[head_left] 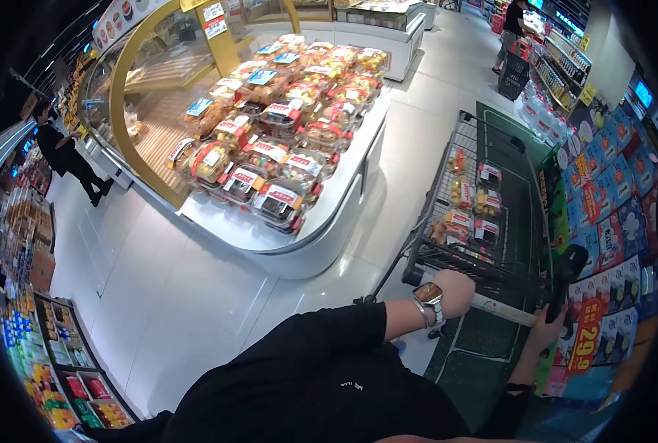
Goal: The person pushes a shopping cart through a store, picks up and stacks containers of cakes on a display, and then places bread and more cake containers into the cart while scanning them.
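Note:
My left hand [455, 293], with a watch [428, 293] on its wrist, is closed round the left part of the shopping cart's handle [502, 309]. At the handle's right end is my right hand [548, 329], its fingers wrapped round something dark there that I cannot make out clearly. The cart [458, 136] holds several clear plastic packs of food [487, 230] with red and white labels, lying in its wire basket ahead of my hands.
On the left, a white display counter [344, 210] carries many packed baked goods. Boxed goods [609, 184] stand close on the right. A person in black [57, 148] is at the far left; another [514, 29] stands ahead beside a black basket [514, 74].

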Demonstrator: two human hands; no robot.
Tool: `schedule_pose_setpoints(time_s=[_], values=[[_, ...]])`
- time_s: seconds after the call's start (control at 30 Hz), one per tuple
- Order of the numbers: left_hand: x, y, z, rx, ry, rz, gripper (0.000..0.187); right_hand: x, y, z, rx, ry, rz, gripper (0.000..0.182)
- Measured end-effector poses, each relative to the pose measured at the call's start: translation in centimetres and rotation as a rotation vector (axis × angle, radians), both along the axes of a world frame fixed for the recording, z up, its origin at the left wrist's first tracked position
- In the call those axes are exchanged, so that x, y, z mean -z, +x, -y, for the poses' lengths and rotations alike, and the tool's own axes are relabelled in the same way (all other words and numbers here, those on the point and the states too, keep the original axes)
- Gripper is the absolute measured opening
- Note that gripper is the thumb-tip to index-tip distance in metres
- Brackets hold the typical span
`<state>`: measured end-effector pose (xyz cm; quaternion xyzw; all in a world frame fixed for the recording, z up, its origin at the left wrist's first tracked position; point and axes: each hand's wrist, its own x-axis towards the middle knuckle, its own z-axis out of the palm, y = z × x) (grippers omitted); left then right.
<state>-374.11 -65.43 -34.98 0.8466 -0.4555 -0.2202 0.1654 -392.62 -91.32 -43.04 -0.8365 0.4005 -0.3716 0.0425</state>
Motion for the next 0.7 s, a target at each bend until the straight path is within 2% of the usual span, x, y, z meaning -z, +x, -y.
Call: schedule_pose_setpoints(time_s=[0.1, 0.13, 0.17, 0.23, 0.3, 0.37, 0.4, 0.43, 0.47, 0.5, 0.57, 0.6, 0.67, 0.7], values=[[1.2, -1.3, 5.3, -0.068, -0.014, 0.03, 0.013, 2.4, 0.8, 7.8, -0.104, 0.077, 0.032, 0.038], [1.4, -1.6, 7.0, -0.074, 0.018, -0.001, 0.02, 2.1, 1.3, 9.4, -0.174, 0.18, 0.095, 0.035], [1.6, -1.9, 8.7, -0.07, 0.017, 0.009, 0.02, 2.0, 1.8, 11.4, -0.17, 0.178, 0.105, 0.035], [1.2, -2.6, 11.4, -0.11, -0.016, -0.053, 0.035, 1.1, 2.5, 15.1, -0.25, 0.292, 0.078, 0.034], [2.1, -3.0, 14.2, -0.106, -0.046, -0.07, 0.041, 0.6, 4.0, 17.9, -0.28, 0.294, 0.076, 0.031], [2.8, -4.3, 16.9, -0.088, -0.079, -0.101, 0.048, -0.5, 4.9, 20.5, -0.349, 0.267, -0.044, 0.029], [3.0, -5.0, 18.2, -0.084, -0.121, -0.096, 0.05, -1.8, 5.6, 20.5, -0.258, 0.264, -0.154, 0.028], [2.7, -5.0, 19.3, -0.08, -0.166, -0.084, 0.052, -1.9, 5.7, 20.7, -0.244, 0.252, -0.148, 0.028], [1.3, -5.2, 20.5, -0.036, -0.132, -0.204, 0.058, -2.5, 5.9, 20.8, -0.18, 0.29, -0.178, 0.029], [0.9, -5.1, 21.6, -0.022, -0.14, -0.195, 0.058, -2.2, 6.5, 20.6, -0.124, 0.321, -0.186, 0.03], [0.7, -5.2, 23.6, 0.103, -0.12, -0.39, 0.066, -2.5, 6.4, 19.1, -0.139, 0.342, -0.115, 0.034], [1.7, -5.2, 24.4, 0.114, -0.126, -0.394, 0.066, -1.6, 5.9, 19.1, -0.184, 0.381, -0.096, 0.037], [4.3, -4.4, 25.3, 0.423, -0.3, -0.456, 0.07, -1.1, 5.6, 18.1, -0.224, 0.415, -0.068, 0.04], [3.9, -3.0, 24.8, 0.434, -0.301, -0.471, 0.07, -2.6, 4.9, 16.8, -0.24, 0.533, -0.026, 0.043]])
